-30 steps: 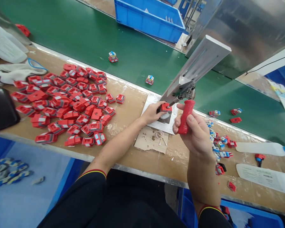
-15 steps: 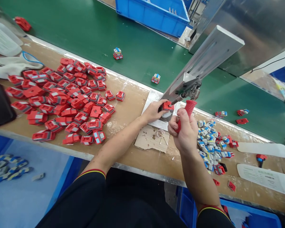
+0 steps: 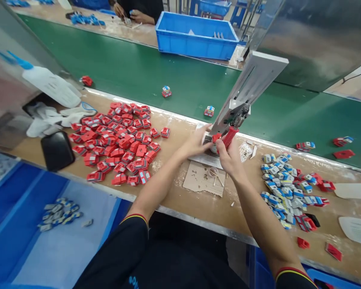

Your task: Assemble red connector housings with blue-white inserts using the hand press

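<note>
Workbench (image 3: 180, 200), red part (image 3: 215, 137) half-hidden by fingers (image 3: 205, 141)

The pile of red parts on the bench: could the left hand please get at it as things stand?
Probably yes: the left hand steadies a red part under the press, and bare bench separates it from the pile of red parts.

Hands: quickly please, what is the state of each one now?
Left hand: closed on the small red part under the press.
Right hand: closed around the red lever handle.
</note>
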### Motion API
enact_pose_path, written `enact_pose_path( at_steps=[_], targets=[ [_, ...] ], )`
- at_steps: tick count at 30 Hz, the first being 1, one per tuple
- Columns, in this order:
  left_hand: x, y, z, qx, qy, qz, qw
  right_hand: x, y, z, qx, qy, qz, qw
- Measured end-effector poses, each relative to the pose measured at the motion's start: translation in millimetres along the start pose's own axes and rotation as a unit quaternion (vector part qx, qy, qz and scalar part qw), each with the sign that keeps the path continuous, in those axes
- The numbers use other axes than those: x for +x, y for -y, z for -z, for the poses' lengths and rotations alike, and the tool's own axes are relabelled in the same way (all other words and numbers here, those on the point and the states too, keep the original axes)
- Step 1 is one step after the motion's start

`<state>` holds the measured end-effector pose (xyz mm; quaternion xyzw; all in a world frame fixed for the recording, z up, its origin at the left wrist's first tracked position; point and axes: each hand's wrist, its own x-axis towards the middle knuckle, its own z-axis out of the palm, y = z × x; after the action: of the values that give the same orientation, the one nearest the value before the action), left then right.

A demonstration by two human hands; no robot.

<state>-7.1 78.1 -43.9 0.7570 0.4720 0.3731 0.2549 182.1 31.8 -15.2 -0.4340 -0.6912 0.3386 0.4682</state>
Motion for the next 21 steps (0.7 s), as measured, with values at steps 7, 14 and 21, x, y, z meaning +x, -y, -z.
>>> enact_pose_path(
  at_steps=[7, 14, 21],
  targets=[
    [-26.1, 44.5, 100.6, 0.317, -0.060, 0.231, 0.918, -40.5, 7.7, 60.8, -0.024, -0.170, 0.028, 0.985],
    [-41.2, 30.1, 84.2, 0.327, -0.039, 0.188, 0.925, -63.5, -6.4, 61.9, -0.137, 0.107, 0.045, 0.984],
    [-66.7, 9.9, 26.8, -0.210, -0.105, 0.034, 0.972, -73.2, -20.1, 55.6, -0.177, 0.234, 0.047, 0.955]
  ],
)
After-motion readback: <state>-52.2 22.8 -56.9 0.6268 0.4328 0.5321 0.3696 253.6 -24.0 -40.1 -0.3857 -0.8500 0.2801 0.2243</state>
